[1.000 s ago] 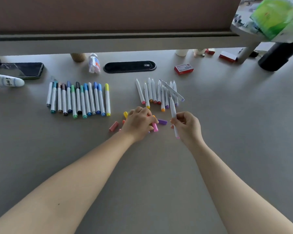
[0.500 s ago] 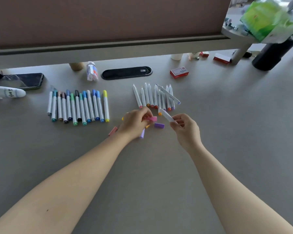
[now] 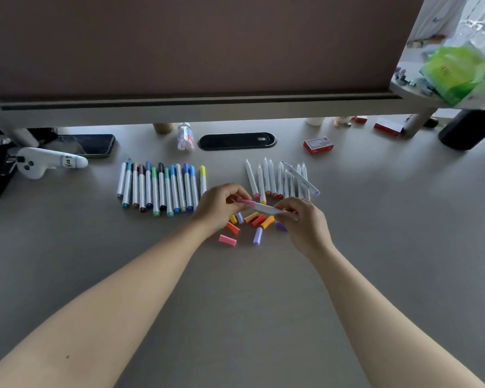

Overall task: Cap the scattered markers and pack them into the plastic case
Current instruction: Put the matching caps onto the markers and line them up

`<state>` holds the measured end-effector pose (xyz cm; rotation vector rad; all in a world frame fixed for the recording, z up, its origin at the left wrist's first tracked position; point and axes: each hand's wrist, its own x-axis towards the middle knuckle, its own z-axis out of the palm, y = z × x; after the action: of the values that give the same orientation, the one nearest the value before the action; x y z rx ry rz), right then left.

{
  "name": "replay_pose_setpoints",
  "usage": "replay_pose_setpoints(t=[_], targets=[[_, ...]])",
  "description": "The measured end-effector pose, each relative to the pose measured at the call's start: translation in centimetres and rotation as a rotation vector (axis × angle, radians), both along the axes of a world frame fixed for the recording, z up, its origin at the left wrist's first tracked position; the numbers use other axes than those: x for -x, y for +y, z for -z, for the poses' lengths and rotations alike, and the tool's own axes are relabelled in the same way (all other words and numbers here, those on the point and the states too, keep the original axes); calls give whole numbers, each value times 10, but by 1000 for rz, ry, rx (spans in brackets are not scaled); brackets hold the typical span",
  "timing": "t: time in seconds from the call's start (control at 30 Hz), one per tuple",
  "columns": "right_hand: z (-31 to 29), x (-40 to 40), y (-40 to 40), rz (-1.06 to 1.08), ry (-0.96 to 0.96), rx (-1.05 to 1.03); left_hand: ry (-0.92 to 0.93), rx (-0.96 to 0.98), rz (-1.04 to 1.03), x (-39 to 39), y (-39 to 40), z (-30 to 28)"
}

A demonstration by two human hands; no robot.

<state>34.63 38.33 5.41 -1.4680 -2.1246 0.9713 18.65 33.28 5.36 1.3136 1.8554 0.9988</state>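
My right hand [image 3: 303,222] grips the white barrel of a marker [image 3: 266,209] held above the desk. My left hand [image 3: 220,204] pinches a pink cap [image 3: 247,202] that sits on the marker's left end. Below the hands lie several loose caps [image 3: 256,221], orange, red, pink and purple. A row of capped markers [image 3: 160,187] lies to the left. A row of uncapped white markers [image 3: 280,179] lies behind the hands, one resting slanted across the others. No plastic case is in view.
A grey desk [image 3: 403,247] with a partition at the back. A phone [image 3: 90,145], a white plush toy [image 3: 48,162], a small bottle [image 3: 185,135], a black cable slot [image 3: 237,141], a red box [image 3: 318,145] and a black cylinder [image 3: 468,130] stand along the rear.
My left hand lifted a pink cap from the pile and brought it onto the end of the marker in my right hand. The marker swung from upright to nearly level.
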Motion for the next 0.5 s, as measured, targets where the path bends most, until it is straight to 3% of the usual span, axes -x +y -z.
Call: replay_pose_setpoints(t=[0.2,0.5], targets=[[-3,14,-2,-86,14,11,-85,20,-48,13,0,0],[0,43,6,-20,136,57,-153,-34,-167,26,13,-2]])
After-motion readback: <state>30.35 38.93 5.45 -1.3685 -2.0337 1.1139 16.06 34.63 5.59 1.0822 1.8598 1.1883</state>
